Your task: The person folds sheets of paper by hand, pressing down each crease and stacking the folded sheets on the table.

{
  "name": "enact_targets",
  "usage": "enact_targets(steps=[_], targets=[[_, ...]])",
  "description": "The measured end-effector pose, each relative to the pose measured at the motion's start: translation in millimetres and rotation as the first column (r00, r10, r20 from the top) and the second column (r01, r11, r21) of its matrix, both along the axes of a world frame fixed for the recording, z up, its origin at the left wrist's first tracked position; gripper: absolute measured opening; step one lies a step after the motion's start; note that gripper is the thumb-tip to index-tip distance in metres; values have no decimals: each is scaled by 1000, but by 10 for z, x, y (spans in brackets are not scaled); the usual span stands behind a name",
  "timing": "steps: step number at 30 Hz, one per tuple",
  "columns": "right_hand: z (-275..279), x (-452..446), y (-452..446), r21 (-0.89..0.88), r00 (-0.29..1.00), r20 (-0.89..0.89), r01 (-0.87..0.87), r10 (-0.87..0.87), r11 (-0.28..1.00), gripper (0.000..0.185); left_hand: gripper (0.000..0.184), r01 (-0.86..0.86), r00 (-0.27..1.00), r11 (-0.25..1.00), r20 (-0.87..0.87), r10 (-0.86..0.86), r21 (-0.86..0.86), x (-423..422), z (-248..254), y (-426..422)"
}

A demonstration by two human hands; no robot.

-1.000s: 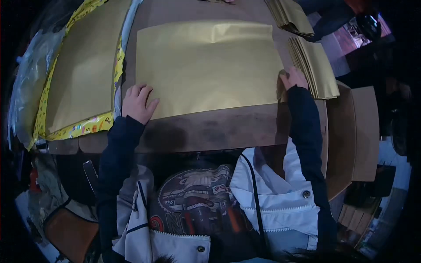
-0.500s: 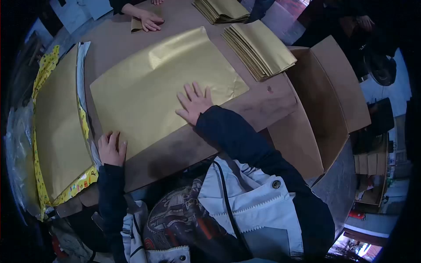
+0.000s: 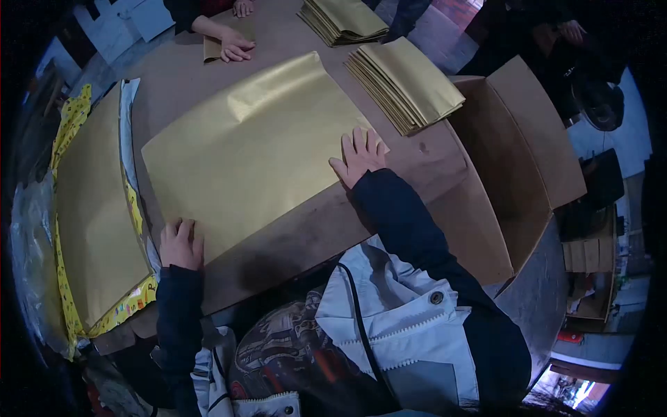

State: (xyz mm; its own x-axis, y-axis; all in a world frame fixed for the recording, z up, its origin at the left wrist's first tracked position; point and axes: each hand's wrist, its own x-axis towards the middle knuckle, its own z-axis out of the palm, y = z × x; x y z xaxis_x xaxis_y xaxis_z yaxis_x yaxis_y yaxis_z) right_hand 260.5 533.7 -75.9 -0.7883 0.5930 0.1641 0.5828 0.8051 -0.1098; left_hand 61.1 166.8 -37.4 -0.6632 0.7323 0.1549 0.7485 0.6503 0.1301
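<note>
A large gold sheet (image 3: 243, 146) lies flat on the brown table (image 3: 299, 236), with a shiny crease near its top edge. On its lower left corner rests my left hand (image 3: 182, 244), fingers apart and holding nothing. My right hand (image 3: 361, 156) is spread flat on the sheet near its right corner. Just beyond that corner lies a stack of folded gold sheets (image 3: 410, 83). To the left of my left hand, a pile of flat gold sheets (image 3: 97, 208) sits in opened yellow patterned wrapping (image 3: 132, 302).
A second folded stack (image 3: 344, 21) lies at the far edge. Across the table, a co-worker's hand (image 3: 236, 43) rests on a small folded piece. An open cardboard box (image 3: 507, 153) stands at the right table edge. Clear plastic (image 3: 35, 257) hangs at far left.
The view has turned, bringing the co-worker's hands into sight. My right hand left the sheet's right edge, lay nearer its middle, then slid right towards the corner. My left hand stayed at the left corner.
</note>
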Motion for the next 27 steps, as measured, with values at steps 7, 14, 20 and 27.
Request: enact_targets(steps=[7, 14, 20, 27], targets=[[-45, -2, -19, 62, 1000, 30, -12, 10, 998, 66, 31, 334, 908, 936, 230, -351, 112, 84, -8, 858], [-81, 14, 26, 35, 996, 84, -14, 11, 999, 66, 55, 165, 979, 985, 131, -158, -42, -736, -175, 1507], [149, -24, -67, -7, 988, 152, -8, 9, 1000, 68, 61, -68, 997, 997, 41, 70, -44, -1202, -280, 1488], [378, -1047, -412, -77, 851, 111, -508, 513, 858, 62, 62, -74, 996, 995, 47, 77, -64, -1148, -196, 1530]])
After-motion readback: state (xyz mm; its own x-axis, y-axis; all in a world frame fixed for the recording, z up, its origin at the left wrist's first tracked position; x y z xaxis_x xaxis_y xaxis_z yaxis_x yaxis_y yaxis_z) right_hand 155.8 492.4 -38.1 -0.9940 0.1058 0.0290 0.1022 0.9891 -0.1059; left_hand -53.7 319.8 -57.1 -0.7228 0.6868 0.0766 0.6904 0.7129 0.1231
